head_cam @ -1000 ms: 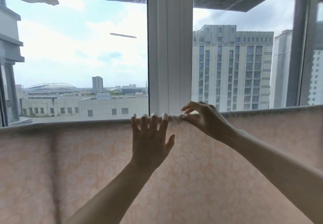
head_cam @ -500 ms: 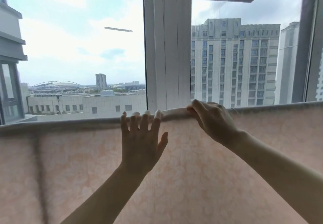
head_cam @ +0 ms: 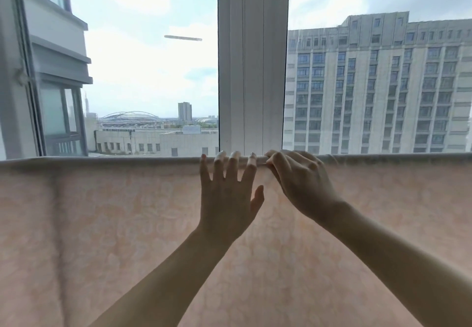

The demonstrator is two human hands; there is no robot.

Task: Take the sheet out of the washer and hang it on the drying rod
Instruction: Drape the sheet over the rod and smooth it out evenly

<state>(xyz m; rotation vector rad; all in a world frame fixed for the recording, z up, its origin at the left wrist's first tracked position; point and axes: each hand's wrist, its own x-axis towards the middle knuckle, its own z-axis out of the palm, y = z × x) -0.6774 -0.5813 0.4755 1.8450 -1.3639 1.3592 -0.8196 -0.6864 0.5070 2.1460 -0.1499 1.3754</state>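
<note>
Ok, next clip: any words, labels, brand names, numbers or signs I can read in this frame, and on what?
None can be read.
Sheet: pale floral pattern only, no label or tag in view.
Window frame: plain white, no marking.
Tall building outside: no sign or lettering visible.
Low building and domed roof in the distance: too small and blurred to tell whether they carry any text.

A single head-worn view looks straight ahead, close behind the sheet (head_cam: 127, 237) hung across the near foreground. It faces the window frame (head_cam: 252, 66) just beyond, with far buildings (head_cam: 378, 86) outside.
</note>
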